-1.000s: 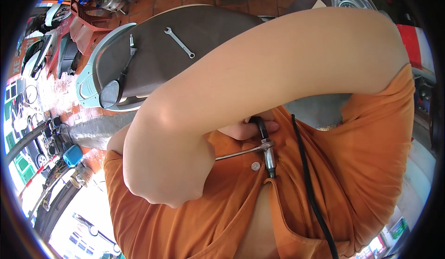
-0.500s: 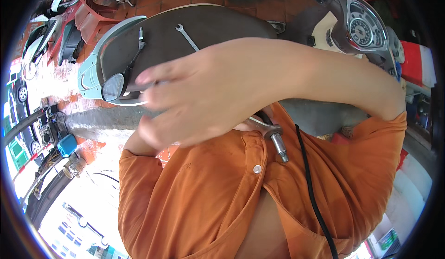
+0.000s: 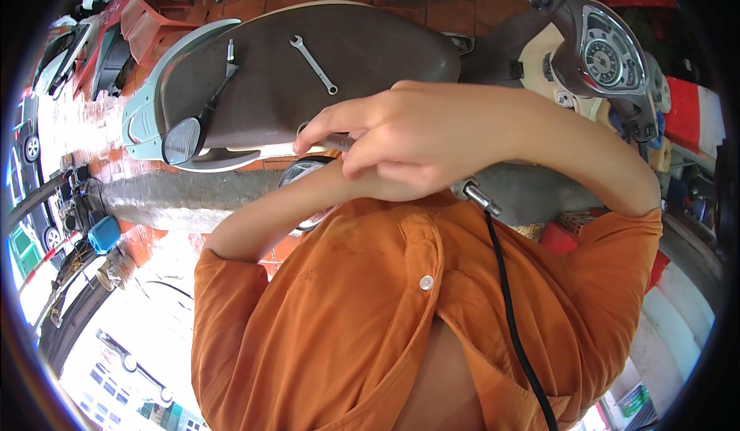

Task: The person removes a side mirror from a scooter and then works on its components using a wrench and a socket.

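Observation:
My right hand (image 3: 393, 134) reaches in from the right, its fingers curled on a grey metal wrench (image 3: 337, 140), mostly hidden by the hand. Under it passes my left forearm (image 3: 301, 203); the left hand's fingers are hidden. Behind that forearm shows a round mirror (image 3: 297, 171). A shiny threaded stem end (image 3: 483, 199) sticks out below my right wrist, near my shirt. On the brown scooter seat (image 3: 378, 45) lie a combination wrench (image 3: 314, 65) and another mirror (image 3: 185, 139) with a black stem, its metal end pointing away.
The scooter's handlebar and round gauge (image 3: 603, 58) are at the far right. A red plastic chair (image 3: 150, 30) stands far left, beyond the pale green scooter tail (image 3: 142, 126). A black cable (image 3: 512, 300) hangs over my orange shirt. Vehicles stand at the left.
My right hand has moved right and away from me, its spread, blurred fingers now curled in. The threaded end has shifted right and up. More of the seat wrench and the round mirror shows.

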A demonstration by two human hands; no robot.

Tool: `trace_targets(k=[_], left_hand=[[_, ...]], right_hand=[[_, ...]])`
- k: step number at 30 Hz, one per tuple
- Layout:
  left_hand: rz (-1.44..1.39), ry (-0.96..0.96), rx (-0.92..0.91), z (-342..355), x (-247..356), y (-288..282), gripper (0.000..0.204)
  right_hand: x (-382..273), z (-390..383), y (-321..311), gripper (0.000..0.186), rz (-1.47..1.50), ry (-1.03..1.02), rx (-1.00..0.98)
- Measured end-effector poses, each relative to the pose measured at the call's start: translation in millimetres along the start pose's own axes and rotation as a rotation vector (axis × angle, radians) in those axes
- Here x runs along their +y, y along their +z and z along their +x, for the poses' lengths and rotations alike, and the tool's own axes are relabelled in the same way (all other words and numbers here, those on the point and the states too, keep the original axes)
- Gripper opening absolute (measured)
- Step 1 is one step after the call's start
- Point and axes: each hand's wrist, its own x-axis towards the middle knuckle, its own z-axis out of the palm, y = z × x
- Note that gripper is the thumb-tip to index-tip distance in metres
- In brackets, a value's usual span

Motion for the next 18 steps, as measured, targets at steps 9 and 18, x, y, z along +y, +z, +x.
trace_targets(k=[9,18], left_hand=[[-0.196,-0.224,0.039,-10,-5,-16,0.014],[-0.637,-0.28,0.249,-15,-22,-28,0.017]], right_hand=[[-46,29,21,0.03,0.046,0.552,0.361],[-27,12,56,0.039,-0.405,-0.042,0.693]])
